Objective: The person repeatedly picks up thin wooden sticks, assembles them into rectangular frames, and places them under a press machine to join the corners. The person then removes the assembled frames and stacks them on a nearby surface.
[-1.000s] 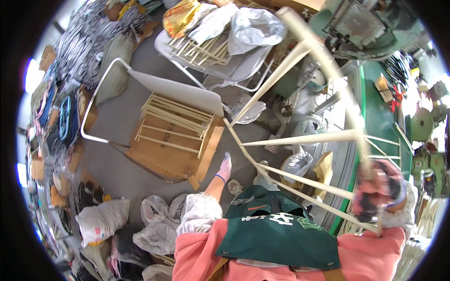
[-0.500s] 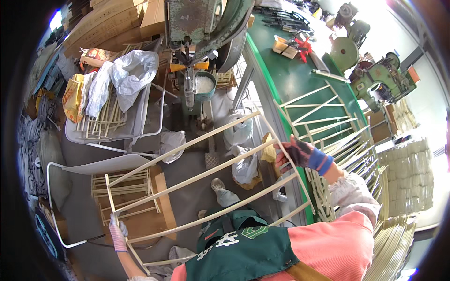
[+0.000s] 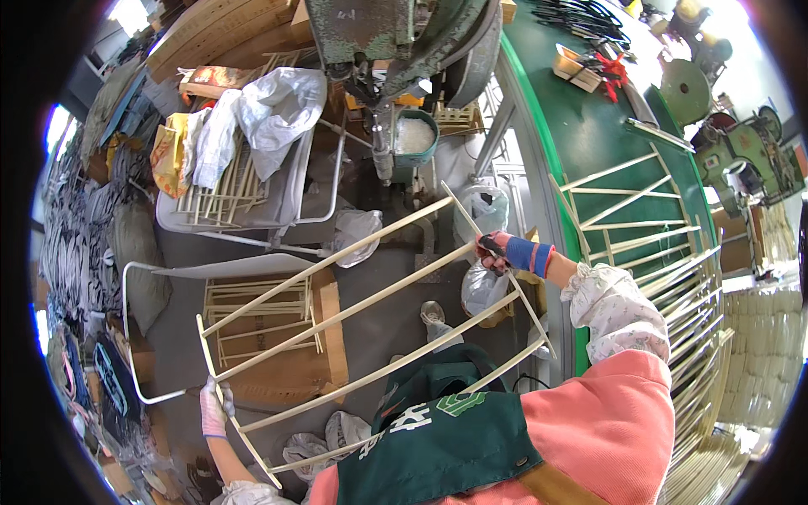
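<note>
A pale cream ladder-like frame of several long rods between two end bars is held in the air, slanting up to the right. Gloved in pale pink, my left hand is closed on the left end bar. My right hand, in a dark glove with a blue cuff, grips the right end bar near a rod joint; its fingertips are partly hidden. The frame spans the space over the floor, in front of a worn green press machine.
At right, a green-topped table bears many similar frames. More frames lie on cardboard at left. A white-edged cart carries sacks and rods. A teal bucket hangs at the press; plastic bags stand below the table.
My view has turned slightly, shifting the surroundings to the right. The frame, still in both hands, has moved left relative to the table, and my right hand has come away from the table's edge.
</note>
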Motion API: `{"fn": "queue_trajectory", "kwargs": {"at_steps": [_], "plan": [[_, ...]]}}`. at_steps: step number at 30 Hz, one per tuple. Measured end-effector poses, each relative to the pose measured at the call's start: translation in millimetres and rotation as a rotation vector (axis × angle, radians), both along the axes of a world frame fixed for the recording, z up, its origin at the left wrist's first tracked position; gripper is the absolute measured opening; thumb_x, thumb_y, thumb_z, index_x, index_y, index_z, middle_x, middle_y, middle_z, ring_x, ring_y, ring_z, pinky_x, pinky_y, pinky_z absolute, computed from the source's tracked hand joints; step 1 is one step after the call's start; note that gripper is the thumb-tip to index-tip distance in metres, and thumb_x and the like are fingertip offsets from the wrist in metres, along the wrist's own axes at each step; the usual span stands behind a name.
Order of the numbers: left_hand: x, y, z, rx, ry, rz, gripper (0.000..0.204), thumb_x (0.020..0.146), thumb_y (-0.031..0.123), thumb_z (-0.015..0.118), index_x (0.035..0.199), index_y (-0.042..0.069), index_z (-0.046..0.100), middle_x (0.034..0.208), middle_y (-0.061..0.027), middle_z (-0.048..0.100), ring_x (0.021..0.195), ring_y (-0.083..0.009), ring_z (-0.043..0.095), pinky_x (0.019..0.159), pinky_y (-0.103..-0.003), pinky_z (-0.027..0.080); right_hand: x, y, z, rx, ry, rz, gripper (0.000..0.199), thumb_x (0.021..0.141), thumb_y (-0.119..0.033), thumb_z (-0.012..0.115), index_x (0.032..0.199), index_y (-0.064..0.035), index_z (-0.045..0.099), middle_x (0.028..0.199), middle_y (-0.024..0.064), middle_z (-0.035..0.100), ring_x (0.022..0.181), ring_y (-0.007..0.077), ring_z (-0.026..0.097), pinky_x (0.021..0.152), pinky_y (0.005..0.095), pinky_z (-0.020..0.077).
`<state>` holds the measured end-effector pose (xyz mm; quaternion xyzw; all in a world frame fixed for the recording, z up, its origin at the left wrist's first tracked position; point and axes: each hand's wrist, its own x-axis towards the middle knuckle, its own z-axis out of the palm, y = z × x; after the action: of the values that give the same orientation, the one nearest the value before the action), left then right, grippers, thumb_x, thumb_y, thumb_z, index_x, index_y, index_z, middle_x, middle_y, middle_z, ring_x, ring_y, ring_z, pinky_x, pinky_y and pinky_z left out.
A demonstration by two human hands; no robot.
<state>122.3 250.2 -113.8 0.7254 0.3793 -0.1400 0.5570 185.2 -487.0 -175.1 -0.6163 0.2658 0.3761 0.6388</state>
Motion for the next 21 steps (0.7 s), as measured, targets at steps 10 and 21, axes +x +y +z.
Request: {"fn": "queue_trajectory", "kwargs": {"at_steps": [10, 21], "plan": [[2.3, -16.9, -26.9, 1.028, -0.366, -0.199, 0.055, 0.095, 0.041, 0.042, 0.072, -0.006, 0.057, 0.054, -0.0137, 0.049, 0.050, -0.0247, 0.041, 0.052, -0.038, 0.035, -29.8, 18.5, -74.9, 0.135, -0.291, -0.665, 0.022, 0.084, -0.030, 0.066, 0.076, -0.0109, 0.060, 0.056, -0.0051, 0.047, 0.042, 0.0069, 0.039, 0.039, 0.0227, 0.0288], [-119.8, 32.6, -154.0, 0.398, -0.193, 0.259, 0.041, 0.097, 0.038, 0.041, 0.068, 0.011, 0.051, 0.050, 0.0031, 0.039, 0.041, -0.0081, 0.031, 0.038, -0.026, 0.028, 26.8, 39.8, 87.1, 0.567, -0.835, 0.050, 0.065, 0.087, -0.008, 0.057, 0.143, -0.0063, 0.024, 0.123, 0.0192, 0.055, 0.098, 0.0239, 0.062, 0.090, 0.0309, 0.0450]]}}
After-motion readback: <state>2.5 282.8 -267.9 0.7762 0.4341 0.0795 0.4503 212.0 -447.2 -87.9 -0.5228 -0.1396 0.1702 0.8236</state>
